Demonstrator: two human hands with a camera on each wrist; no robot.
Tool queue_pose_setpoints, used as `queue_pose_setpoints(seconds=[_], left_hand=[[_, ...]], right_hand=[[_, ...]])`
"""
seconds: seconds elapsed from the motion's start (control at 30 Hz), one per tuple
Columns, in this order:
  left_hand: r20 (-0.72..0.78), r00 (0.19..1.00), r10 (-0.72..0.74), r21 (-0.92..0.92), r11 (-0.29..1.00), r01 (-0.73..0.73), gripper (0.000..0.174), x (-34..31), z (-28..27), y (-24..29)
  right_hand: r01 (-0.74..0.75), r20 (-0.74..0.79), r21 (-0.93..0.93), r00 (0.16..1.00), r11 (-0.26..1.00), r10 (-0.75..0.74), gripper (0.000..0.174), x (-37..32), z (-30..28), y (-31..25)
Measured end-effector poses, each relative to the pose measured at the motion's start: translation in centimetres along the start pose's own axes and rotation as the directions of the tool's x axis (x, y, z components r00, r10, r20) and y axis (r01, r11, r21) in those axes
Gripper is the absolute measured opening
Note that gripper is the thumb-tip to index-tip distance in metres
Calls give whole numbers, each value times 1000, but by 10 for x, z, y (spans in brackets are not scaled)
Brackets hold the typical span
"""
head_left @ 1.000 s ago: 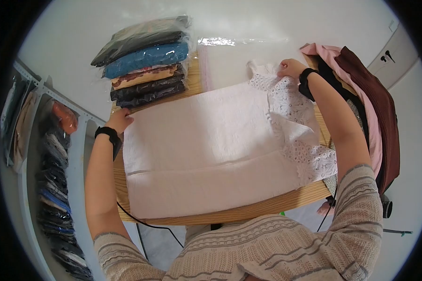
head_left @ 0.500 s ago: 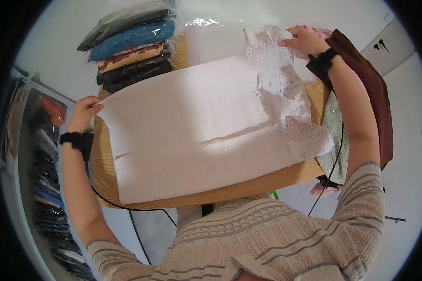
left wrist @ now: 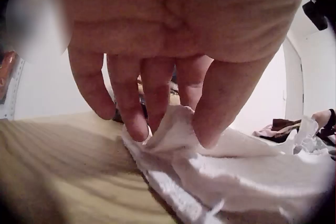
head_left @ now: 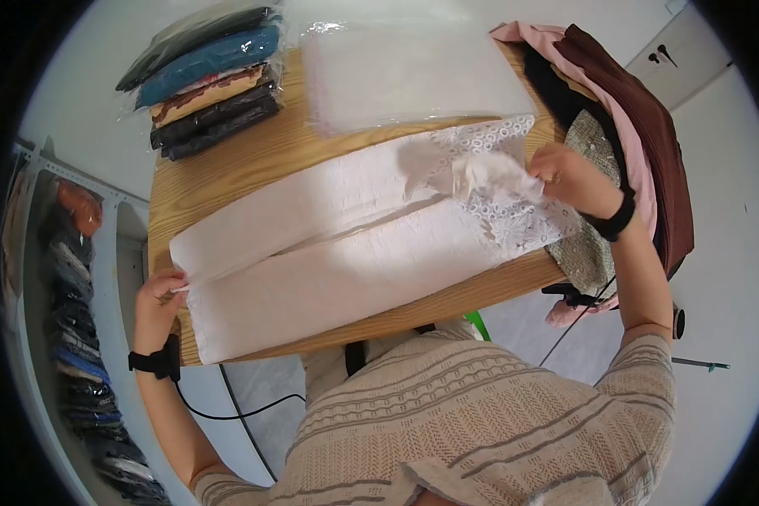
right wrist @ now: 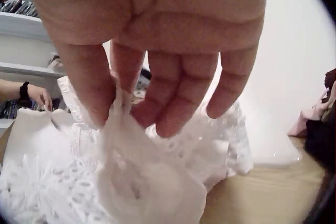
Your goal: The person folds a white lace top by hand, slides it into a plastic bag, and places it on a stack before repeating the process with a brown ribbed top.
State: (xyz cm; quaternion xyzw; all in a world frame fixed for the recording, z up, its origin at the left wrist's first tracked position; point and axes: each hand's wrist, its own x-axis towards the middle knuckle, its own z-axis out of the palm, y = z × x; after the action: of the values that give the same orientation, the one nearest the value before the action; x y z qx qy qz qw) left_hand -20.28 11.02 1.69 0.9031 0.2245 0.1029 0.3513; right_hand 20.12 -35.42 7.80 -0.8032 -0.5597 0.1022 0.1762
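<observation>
A white garment [head_left: 329, 253] with an eyelet lace part [head_left: 514, 223] at its right end lies lengthwise on the wooden table, its far side folded over toward the middle. At the left end, my left hand [head_left: 158, 304] pinches the cloth's edge; the left wrist view shows thumb and fingers [left wrist: 137, 129] holding a raised peak of fabric. My right hand [head_left: 575, 179] pinches the lace end. In the right wrist view a gathered bit of white cloth [right wrist: 142, 176] hangs from between its thumb and forefinger.
Clear plastic bags [head_left: 396, 76] lie flat at the back of the table [head_left: 219, 181]. Bagged folded clothes [head_left: 211, 80] are stacked at the back left. Loose garments [head_left: 641, 160] drape over the right edge. A shelf of packed clothes [head_left: 80, 337] stands left.
Both hands have come nearer to the body, bringing the garment's far side over toward the middle. The cloth now looks narrower, and the plastic bags behind it show more fully.
</observation>
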Motion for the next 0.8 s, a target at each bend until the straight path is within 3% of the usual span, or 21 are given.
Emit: queue_pose_setpoints(seconds=[0.07, 0.13, 0.17, 0.23, 0.3, 0.33, 0.4, 0.47, 0.5, 0.53, 0.57, 0.63, 0.67, 0.7, 0.73, 0.77, 0.8], left_hand=[[6, 999, -42, -14, 999, 42, 23, 0, 4, 2], [16, 1000, -2, 48, 999, 1, 30, 0, 6, 9], [22, 1000, 16, 79, 997, -18, 33, -1, 8, 15], [-11, 997, 73, 138, 988, -71, 35, -2, 12, 39], [-39, 991, 131, 200, 972, -121, 36, 1, 14, 46], [13, 997, 72, 115, 991, -73, 35, 3, 18, 41], [65, 998, 18, 35, 999, -20, 35, 2, 24, 31], [67, 980, 190, 214, 956, -200, 33, 4, 29, 27], [70, 977, 200, 209, 955, -211, 33, 4, 30, 27], [70, 990, 121, 162, 978, -131, 32, 4, 30, 29], [77, 996, 40, 115, 992, -49, 31, 4, 30, 29], [81, 995, 63, 130, 989, -73, 29, 5, 32, 22], [55, 997, 56, 98, 993, -62, 28, 5, 34, 20], [29, 998, 48, 67, 996, -50, 28, 5, 35, 19], [33, 998, 57, 69, 996, -59, 28, 5, 35, 19], [41, 999, 31, 53, 998, -34, 28, 6, 35, 20], [50, 999, 5, 38, 999, -7, 28, 6, 34, 21]], right_hand=[[-9, 59, 1, 998, 1000, 9, 26, -3, 6, -4], [-141, 214, -82, 964, 987, 155, 52, -4, 1, -22], [-140, 213, -81, 965, 987, 155, 52, -3, -1, -32], [57, -7, -156, 998, 986, -59, 75, 1, 0, -48], [102, 73, -218, 993, 971, -87, 83, 8, 14, -52], [151, 154, -277, 982, 949, -111, 92, 10, 23, -51], [88, 324, -195, 946, 977, -20, 85, 10, 41, -45], [48, 380, -170, 925, 984, 21, 82, 10, 53, -37], [77, 296, -84, 954, 993, -49, 75, 9, 56, -32], [113, 204, -3, 973, 994, -110, 68, 9, 55, -29], [100, 200, -9, 975, 995, -96, 68, 11, 45, -31], [-67, 107, 286, 994, 956, 38, 55, 18, 19, -34], [-49, -107, 294, 991, 954, 84, 49, 22, 21, -19], [-54, -113, 294, 989, 954, 91, 49, 25, 19, -4], [-237, -293, 216, 909, 947, 295, 52, 29, 16, 10], [-423, -473, 173, 756, 889, 452, 54, 32, 13, 19], [-427, -479, 176, 750, 887, 456, 54, 34, 13, 24]])
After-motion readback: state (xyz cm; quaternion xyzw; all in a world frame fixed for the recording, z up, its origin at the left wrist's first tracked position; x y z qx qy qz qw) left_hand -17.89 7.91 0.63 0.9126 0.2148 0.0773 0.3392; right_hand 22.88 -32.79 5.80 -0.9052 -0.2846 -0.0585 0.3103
